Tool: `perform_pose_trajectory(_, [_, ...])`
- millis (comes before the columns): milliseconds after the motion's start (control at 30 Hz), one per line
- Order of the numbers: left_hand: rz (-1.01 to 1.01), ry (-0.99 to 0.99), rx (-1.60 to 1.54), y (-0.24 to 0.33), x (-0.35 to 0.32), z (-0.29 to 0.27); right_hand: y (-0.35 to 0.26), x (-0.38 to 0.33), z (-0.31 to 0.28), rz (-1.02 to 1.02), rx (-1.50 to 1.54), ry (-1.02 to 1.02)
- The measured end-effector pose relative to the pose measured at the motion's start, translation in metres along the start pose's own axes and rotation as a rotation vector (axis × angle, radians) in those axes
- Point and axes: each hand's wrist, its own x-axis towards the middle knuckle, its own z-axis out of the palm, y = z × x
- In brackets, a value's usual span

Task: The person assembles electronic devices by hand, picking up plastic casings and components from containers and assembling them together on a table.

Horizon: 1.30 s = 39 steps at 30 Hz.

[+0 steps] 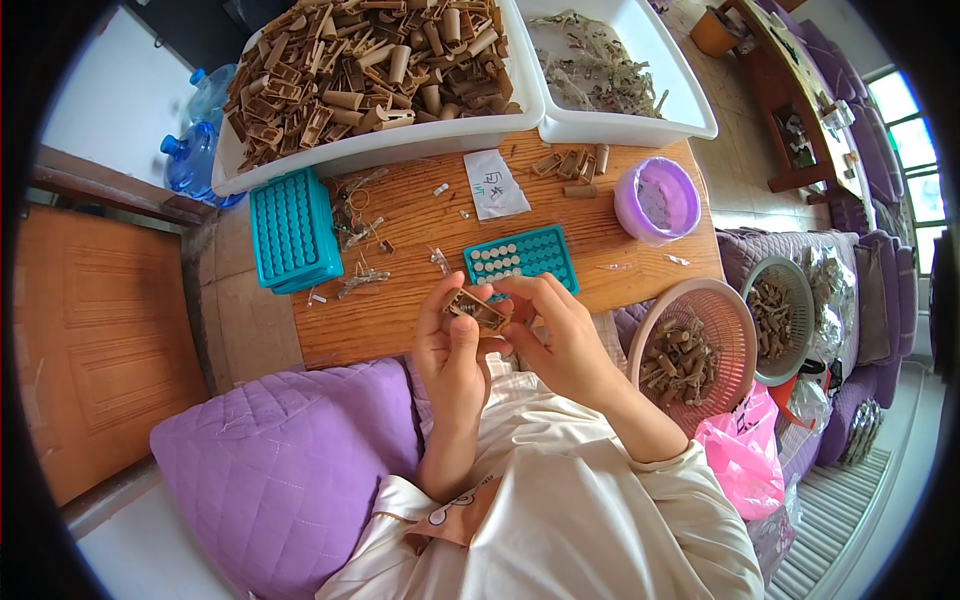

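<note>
Above wooden table [420, 320], left hand [450, 350] and right hand [560, 335] pinch one brown part [476, 309]; two teal trays [293, 230]

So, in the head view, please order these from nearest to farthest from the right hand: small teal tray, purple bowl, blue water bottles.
From the right hand:
1. Small teal tray, just above the fingers on the table.
2. Purple bowl, farther up to the right.
3. Blue water bottles, far left, beyond the table's edge.
</note>
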Motion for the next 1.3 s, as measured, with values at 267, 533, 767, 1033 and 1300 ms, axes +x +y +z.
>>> perform_pose_trajectory(267, [-0.182, -0.024, -0.339, -0.003, 0.006, -0.002, 0.012, 0.007, -0.008, -0.054, -0.071, -0.028])
perform_pose_trajectory(533, [-0.094, -0.018, -0.150, -0.012, 0.003, 0.001, 0.021, 0.011, 0.003, -0.088, 0.127, 0.124])
perform_pose_trajectory(767, [0.042, 0.000, 0.127, -0.025, -0.002, 0.002, 0.013, 0.016, 0.007, 0.000, -0.042, 0.091])
perform_pose_trajectory(1033, [-0.116, -0.046, -0.086, -0.029, -0.003, -0.009, 0.028, 0.009, -0.003, 0.256, 0.336, -0.119])
perform_pose_trajectory(1300, [-0.154, -0.007, 0.011, -0.024, -0.003, -0.018, 0.040, -0.002, 0.016, 0.373, 0.649, -0.078])
